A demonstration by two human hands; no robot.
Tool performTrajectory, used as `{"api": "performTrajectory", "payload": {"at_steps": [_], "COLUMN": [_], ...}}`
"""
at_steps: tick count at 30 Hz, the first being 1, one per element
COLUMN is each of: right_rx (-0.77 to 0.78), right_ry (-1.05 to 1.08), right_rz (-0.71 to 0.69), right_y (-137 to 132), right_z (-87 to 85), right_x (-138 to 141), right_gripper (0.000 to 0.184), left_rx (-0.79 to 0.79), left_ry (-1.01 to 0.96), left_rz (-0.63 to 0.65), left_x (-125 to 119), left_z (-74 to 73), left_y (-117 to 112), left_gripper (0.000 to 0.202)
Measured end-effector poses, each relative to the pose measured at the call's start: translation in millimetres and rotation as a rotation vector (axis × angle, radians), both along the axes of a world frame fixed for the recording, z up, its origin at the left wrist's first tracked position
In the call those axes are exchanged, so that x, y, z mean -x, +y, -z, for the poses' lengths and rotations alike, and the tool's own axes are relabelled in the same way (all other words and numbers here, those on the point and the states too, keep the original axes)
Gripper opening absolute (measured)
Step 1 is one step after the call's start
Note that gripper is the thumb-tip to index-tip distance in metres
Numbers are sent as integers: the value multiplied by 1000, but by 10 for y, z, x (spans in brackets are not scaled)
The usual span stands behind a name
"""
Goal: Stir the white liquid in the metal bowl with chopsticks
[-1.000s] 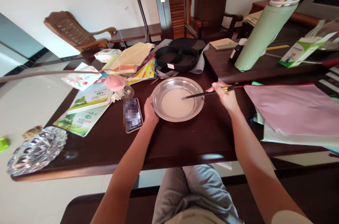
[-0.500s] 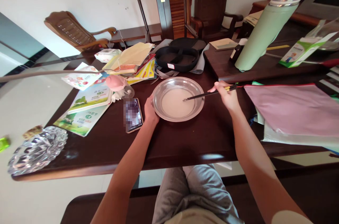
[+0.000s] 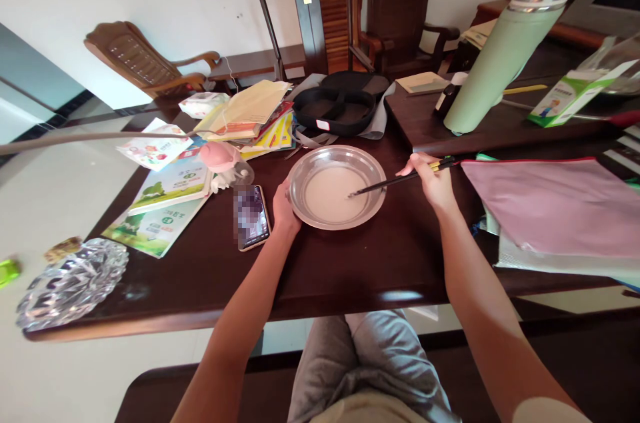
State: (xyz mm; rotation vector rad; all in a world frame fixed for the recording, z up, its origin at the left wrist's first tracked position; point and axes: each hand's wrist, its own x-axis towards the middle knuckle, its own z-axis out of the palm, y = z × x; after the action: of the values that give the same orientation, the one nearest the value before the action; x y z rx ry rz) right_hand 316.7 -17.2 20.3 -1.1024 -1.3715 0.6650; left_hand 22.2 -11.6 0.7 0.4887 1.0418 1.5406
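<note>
A round metal bowl holding a milky, whitish liquid stands on the dark wooden table. My left hand grips its left rim, with some of the fingers hidden at the side. Held in my right hand is a pair of black chopsticks with yellowish bands near the top. They slant over the bowl's right rim, and their tips are in the liquid near its middle. A phone with a lit, partly blurred screen lies just left of my left hand.
Books, a pink-topped bottle and a glass dish are on the left. Behind the bowl sits an open black case. A green thermos stands back right, with a pink zip pouch in front.
The chopstick tips have shifted slightly toward me and to the right in the liquid, and the upper ends have risen a little. My left hand and the bowl stay put.
</note>
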Motion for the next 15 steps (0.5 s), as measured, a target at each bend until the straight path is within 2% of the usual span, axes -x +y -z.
{"api": "performTrajectory", "payload": {"at_steps": [2, 6, 9, 12, 15], "right_rx": [35, 15, -37, -65, -12], "right_ry": [4, -160, -224, -108, -6], "right_rz": [-84, -206, -118, 5, -59], "right_y": [-11, -1, 15, 6, -20], "right_z": [-1, 26, 31, 9, -11], "right_x": [37, 169, 147, 43, 22], "right_gripper": [54, 48, 45, 50, 54], "left_rx": [-3, -21, -23, -18, -13], "left_ry": [-5, 3, 22, 21, 8], "left_rz": [-7, -1, 5, -1, -3], "left_x": [0, 1, 1, -7, -18], "left_z": [5, 16, 12, -5, -24], "left_y": [2, 12, 10, -2, -13], "left_gripper": [28, 28, 26, 25, 27]}}
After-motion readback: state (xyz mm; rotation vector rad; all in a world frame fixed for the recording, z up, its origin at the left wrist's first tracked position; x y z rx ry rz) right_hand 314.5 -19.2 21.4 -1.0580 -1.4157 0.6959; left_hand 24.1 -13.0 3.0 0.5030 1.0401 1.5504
